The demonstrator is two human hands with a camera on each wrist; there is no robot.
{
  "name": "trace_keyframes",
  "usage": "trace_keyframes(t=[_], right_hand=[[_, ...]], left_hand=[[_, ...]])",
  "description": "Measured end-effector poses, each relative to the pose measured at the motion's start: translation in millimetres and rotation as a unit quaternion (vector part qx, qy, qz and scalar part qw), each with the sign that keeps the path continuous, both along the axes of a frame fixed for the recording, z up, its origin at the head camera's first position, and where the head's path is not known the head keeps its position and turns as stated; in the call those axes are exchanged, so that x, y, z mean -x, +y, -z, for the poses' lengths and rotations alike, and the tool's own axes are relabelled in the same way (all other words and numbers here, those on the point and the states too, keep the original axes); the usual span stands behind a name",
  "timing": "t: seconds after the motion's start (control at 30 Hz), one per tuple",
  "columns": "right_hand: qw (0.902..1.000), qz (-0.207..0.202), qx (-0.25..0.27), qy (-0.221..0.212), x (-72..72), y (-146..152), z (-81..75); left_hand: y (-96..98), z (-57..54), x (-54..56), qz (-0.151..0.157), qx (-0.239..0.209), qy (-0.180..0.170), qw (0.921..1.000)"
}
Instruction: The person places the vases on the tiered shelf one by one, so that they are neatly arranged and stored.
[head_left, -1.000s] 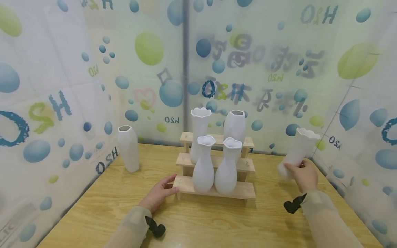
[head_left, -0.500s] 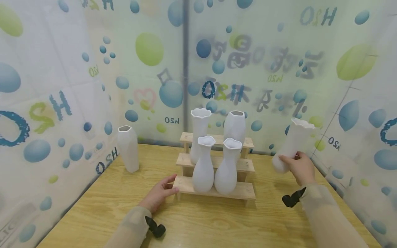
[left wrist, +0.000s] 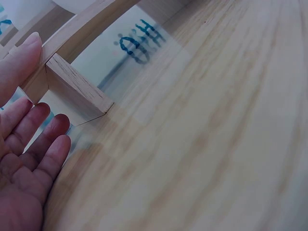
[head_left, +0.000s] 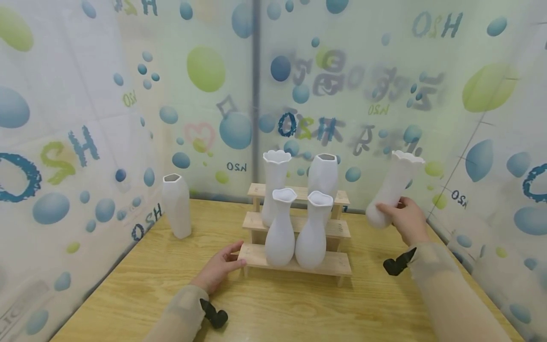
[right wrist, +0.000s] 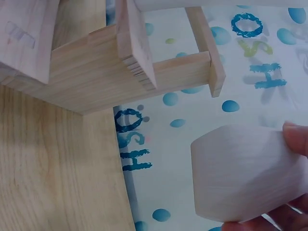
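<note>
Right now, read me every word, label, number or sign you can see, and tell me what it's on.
"O2H", meaning "H2O" backwards, repeated on the sheet.
"O2h", smaller, also on the sheet.
Grey characters there: too blurred to read.
Lettering low left: too faint.
Marks on the rack: too faint.
Vases: none visible.

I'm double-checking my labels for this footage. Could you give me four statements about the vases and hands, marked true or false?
1. The right hand holds a tilted white vase. True.
2. The left hand holds a vase. False: the left hand touches the wooden stand.
3. Two vases stand on the lowest step. True.
4. The faceted vase left of the wooden stand lies on its side. False: that vase stands upright.
</note>
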State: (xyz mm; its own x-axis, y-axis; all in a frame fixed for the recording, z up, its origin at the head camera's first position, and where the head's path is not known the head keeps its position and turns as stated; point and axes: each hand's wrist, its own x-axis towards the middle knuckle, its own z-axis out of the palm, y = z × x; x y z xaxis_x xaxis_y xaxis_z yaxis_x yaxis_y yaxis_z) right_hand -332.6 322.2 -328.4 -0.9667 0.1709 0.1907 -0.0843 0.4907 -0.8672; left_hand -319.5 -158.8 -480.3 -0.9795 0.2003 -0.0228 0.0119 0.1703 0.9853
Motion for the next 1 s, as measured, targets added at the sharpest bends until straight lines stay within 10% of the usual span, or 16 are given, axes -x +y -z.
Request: trace_keyframes(t=[1.0], right_hand=[[0.9991, -0.028, 0.028, 0.014, 23.5, -38.2, -48.7]], left_hand=[[0.2, -2.1, -2.4, 0.013, -0.004, 0.005, 0.9999]])
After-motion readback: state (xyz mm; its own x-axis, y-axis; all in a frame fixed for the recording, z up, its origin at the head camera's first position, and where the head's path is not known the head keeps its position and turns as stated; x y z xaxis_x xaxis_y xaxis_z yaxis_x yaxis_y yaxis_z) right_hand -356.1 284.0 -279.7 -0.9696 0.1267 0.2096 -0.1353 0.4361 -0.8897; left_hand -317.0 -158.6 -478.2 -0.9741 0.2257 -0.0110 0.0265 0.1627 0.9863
